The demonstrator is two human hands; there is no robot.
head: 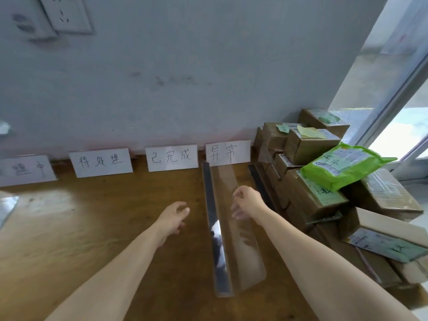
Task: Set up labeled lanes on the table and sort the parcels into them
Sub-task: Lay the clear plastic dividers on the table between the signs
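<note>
Several white handwritten label cards lean against the wall at the back of the wooden table (pixel 92 228); the rightmost card (pixel 228 151) stands behind a clear L-shaped acrylic divider (pixel 234 239) that runs toward me. My left hand (pixel 172 216) hovers just left of the divider, fingers loosely curled, holding nothing. My right hand (pixel 246 201) hangs over the divider's flat part, fingers relaxed and empty. A stack of cardboard parcels (pixel 308 144) fills the right side, with a green plastic mailer (pixel 342 165) lying on top.
A second dark divider strip (pixel 260 181) lies against the parcel stack. Another clear sheet (pixel 7 207) shows at the left edge. A wall socket (pixel 67 15) is high on the left and a window frame (pixel 393 93) on the right.
</note>
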